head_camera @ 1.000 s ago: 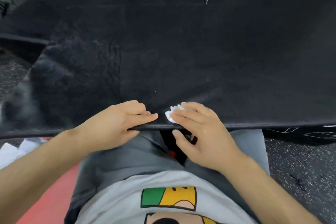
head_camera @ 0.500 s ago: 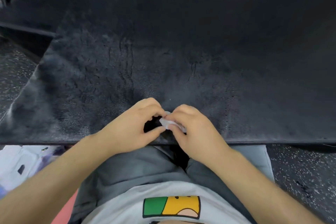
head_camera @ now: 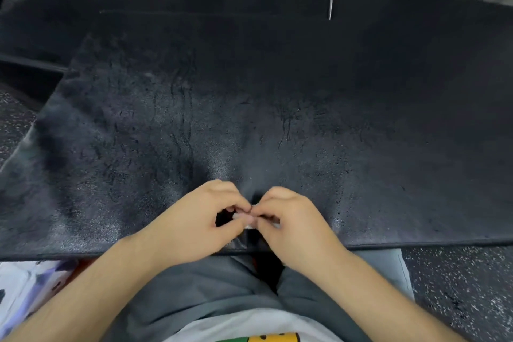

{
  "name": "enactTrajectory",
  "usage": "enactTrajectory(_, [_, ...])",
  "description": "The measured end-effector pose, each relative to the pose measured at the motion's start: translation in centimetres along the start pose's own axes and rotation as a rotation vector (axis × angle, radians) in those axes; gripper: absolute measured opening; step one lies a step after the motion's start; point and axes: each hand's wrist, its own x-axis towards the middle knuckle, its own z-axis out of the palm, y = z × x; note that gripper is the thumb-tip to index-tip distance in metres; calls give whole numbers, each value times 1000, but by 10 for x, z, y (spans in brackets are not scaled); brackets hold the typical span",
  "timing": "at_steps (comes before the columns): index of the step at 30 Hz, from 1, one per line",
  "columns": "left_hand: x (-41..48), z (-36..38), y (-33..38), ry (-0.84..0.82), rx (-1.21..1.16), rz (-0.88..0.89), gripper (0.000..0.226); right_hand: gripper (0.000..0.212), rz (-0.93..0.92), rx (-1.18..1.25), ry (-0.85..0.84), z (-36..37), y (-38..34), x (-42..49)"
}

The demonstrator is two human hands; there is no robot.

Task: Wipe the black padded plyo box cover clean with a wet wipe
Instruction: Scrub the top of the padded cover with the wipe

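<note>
- the wet wipe is being held as a small white scrunch just above the near edge of the black padded cover, around the middle.
- the left hand is pinching one side of the wipe and the right hand is pinching the other. the two hands are sitting close together, fingertips nearly touching.
- the cover is lying flat and wide in front of the person, with its near edge by their lap. it is looking shiny and streaky in patches, maybe damp.
- i think the person is fixing the wipe right now, opening or folding it, not rubbing.
- next, the wipe is going to need pressing flat on the cover and pushing in long strokes.
- i am not seeing any tub or packet for wipes. a white and purple patterned thing is lying at the bottom left, and i cannot tell what it is.
- the speckled floor is showing at the right.
</note>
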Motion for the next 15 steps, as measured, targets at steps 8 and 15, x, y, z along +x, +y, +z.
enactTrajectory(8, [9, -15, -12, -25, 69, -16, 25, 9, -41, 11, -86, 3, -3, 7])
enactTrajectory(15, [17, -13, -25, 74, 189, -123, 42, 17, -39, -108, 41, 3, 0, 36])
